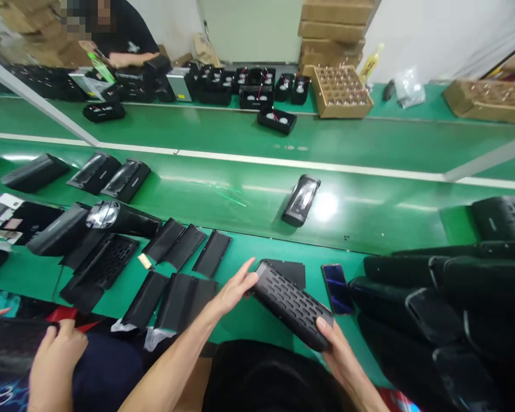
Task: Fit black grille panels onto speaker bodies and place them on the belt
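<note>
A black speaker housing with a slotted grille (292,303) is tilted between my two hands above the green bench. My left hand (236,285) grips its upper left end, with fingers stretched along the edge. At the lower right end my right hand (332,343) is closed around the housing, thumb on the grille and the other fingers hidden beneath. Behind the housing a flat black panel (294,273) lies on the bench. A dark-screened phone (338,289) rests to the right of it.
Black panels (212,253) lie to the left. A shiny black speaker (301,200) sits on the green conveyor (223,212). Dark housings (455,274) are piled at right. A co-worker's hand (58,355) holds a black part at lower left; another person (129,34) works across the line.
</note>
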`<state>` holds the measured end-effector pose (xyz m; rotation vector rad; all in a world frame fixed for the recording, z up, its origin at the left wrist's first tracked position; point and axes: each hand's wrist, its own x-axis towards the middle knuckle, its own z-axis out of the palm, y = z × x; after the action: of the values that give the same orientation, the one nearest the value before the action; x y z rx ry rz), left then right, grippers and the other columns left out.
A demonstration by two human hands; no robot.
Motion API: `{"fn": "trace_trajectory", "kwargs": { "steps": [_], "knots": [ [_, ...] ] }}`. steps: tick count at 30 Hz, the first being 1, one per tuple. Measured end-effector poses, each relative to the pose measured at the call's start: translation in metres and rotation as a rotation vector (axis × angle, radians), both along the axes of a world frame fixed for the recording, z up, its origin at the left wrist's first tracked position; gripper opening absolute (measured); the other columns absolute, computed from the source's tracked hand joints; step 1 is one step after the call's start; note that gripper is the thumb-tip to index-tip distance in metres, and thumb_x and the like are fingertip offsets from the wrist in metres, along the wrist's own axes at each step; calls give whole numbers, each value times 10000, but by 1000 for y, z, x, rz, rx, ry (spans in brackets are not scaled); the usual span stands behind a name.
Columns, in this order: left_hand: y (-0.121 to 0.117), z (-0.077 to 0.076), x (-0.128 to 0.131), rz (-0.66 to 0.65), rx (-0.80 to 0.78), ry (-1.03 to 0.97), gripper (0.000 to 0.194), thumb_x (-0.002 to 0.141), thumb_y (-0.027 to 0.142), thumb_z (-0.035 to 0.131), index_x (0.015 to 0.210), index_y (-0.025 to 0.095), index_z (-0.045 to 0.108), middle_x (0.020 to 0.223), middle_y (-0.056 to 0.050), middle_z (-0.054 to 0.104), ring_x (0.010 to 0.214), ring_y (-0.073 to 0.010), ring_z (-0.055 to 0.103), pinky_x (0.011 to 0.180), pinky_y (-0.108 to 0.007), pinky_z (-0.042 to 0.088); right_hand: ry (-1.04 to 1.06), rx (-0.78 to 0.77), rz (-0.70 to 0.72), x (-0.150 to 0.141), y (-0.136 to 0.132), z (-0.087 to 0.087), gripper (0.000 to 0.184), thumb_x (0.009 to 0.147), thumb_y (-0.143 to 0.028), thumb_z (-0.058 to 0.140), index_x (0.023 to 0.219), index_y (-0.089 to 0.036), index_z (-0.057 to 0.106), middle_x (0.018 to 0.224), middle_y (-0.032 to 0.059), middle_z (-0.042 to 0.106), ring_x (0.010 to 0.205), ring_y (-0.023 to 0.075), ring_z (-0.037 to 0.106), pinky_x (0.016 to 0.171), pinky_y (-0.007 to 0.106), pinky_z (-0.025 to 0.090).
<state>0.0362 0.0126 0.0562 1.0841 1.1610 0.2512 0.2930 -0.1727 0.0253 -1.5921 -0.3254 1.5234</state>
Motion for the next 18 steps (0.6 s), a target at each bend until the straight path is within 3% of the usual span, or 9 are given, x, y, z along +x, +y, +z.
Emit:
{"fn": "trace_trajectory", "kwargs": {
  "steps": [2,4,8,11,13,15,18],
  "knots": [
    [16,1,-10,144,106,74,822,901,741,512,1540,228,451,1347,-139,658,1021,-270,679,784,-356,541,-22,28,-87,13,33,2,553,883,-709,558,1345,-417,642,1241,46,755,1116,447,697,802,630,601],
    [29,0,-27,271,257,300,643,932,657,534,1385,205,585,1267,-132,709,1016,-266,690,832,-352,526,9,67,-264,34,79,9,605,881,-693,575,1403,-386,584,1288,79,736,1163,440,675,823,648,589],
    [42,-3,-69,208,414,860,327,1027,441,457,1160,246,683,1131,-93,774,1062,-281,703,875,-360,487,30,114,-550,92,190,10,624,848,-671,634,1355,-313,569,1328,139,694,1213,386,664,936,554,558],
    [47,-9,-85,164,412,994,280,1036,386,470,1108,249,704,1097,-93,775,1070,-286,699,897,-371,473,-60,94,-588,131,254,-7,524,940,-609,439,1311,-259,558,1349,165,643,1218,367,647,1008,597,491],
    [54,-16,-84,133,421,1035,256,1030,364,500,1120,242,706,1129,-107,759,1105,-283,683,933,-374,464,-103,54,-607,152,276,-19,434,961,-528,359,1262,-285,557,1357,142,619,1226,354,625,1006,662,467],
    [63,-25,-79,108,428,1055,259,1023,347,517,1166,226,696,1189,-133,733,1149,-291,662,961,-381,455,-137,2,-600,171,284,-29,321,932,-524,429,1148,-340,579,1308,113,629,1186,361,625,952,702,484],
    [80,-37,-70,86,419,1054,271,1005,330,542,1180,188,691,1205,-174,716,1141,-322,665,972,-414,452,-269,43,-431,193,281,-39,336,804,-654,590,1012,-392,561,1225,112,631,1058,408,643,809,756,498]
  ]
}}
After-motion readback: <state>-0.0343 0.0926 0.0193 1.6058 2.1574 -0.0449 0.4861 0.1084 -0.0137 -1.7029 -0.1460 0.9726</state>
